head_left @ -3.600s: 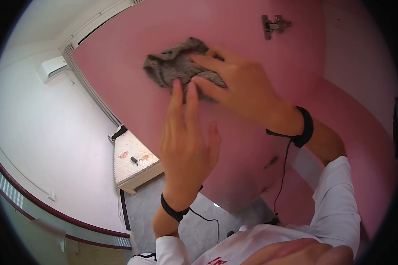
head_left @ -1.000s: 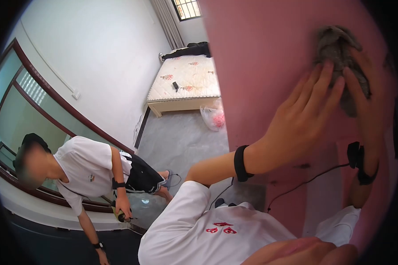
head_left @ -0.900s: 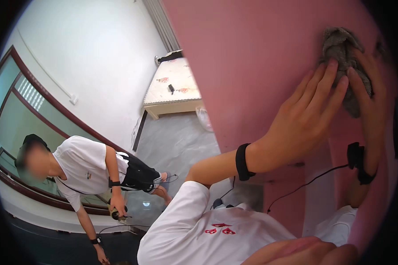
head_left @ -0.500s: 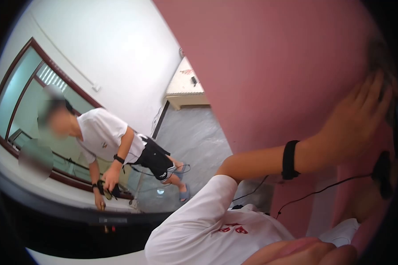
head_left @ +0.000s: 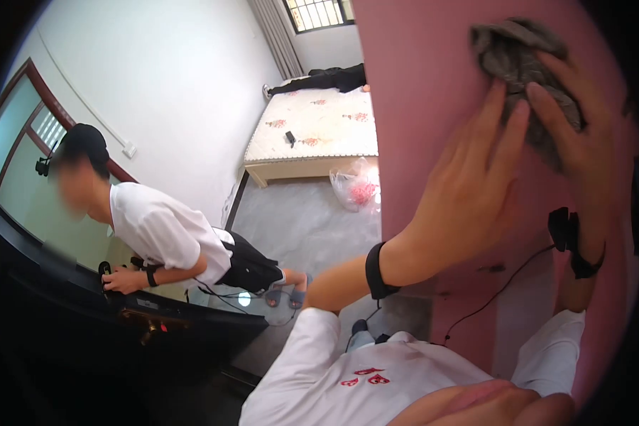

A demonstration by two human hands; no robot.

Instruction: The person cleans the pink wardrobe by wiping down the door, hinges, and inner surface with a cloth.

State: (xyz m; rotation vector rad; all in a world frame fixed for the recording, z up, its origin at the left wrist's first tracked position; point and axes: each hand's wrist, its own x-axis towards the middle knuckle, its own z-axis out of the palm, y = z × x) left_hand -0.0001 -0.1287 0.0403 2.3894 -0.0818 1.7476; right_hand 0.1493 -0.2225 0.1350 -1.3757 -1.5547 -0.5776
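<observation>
A crumpled grey-brown cloth (head_left: 522,64) lies against a pink panel (head_left: 426,85) at the upper right. My right hand (head_left: 582,135) presses on the cloth, its thumb and fingers gripping the folds. My left hand (head_left: 468,192) reaches up beside it with fingers stretched out, the fingertips at the lower left edge of the cloth. Black bands with thin cables are round both my wrists.
At the left a co-worker (head_left: 163,227) in a white shirt bends with both hands at a black door (head_left: 213,319). Beyond are a bed (head_left: 312,128) and a plastic bag (head_left: 355,184). A cable (head_left: 490,298) hangs from my right wrist.
Since half a second ago, my hands and the cloth have shifted left and up in view, and the cloth shows more clearly. The co-worker's hands have moved left, and the black door fills more of the lower left.
</observation>
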